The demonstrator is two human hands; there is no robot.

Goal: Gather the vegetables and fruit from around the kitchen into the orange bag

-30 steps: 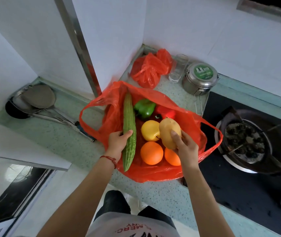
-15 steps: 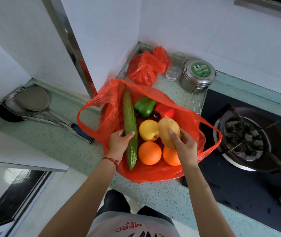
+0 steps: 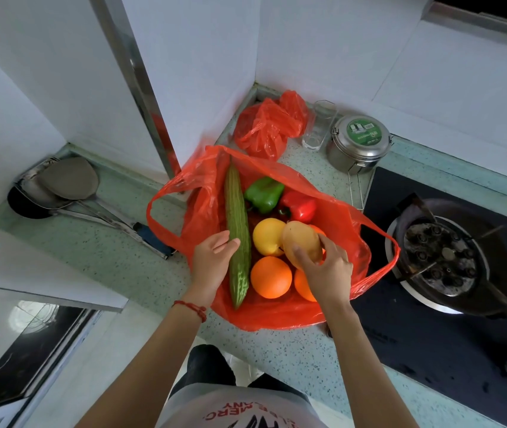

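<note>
The orange bag (image 3: pixel 277 316) lies open on the speckled counter. Inside it lie a long bitter gourd (image 3: pixel 238 217), a green pepper (image 3: pixel 264 193), a red pepper (image 3: pixel 300 206), a yellow fruit (image 3: pixel 267 236) and two oranges (image 3: pixel 270 281); the second orange is partly hidden under my right hand. My left hand (image 3: pixel 212 261) touches the gourd's left side with fingers spread. My right hand (image 3: pixel 326 268) grips a potato (image 3: pixel 301 242) just above the fruit.
A crumpled red bag (image 3: pixel 264 128), a clear glass (image 3: pixel 318 126) and a steel lidded tin (image 3: pixel 358 143) stand behind the bag. A gas burner (image 3: pixel 443 257) on the black hob lies right. Ladles (image 3: pixel 67 186) rest at left. A white wall corner juts out behind.
My left hand has loosened from the gourd, which now lies in the bag. My right hand has turned the potato lower over the oranges.
</note>
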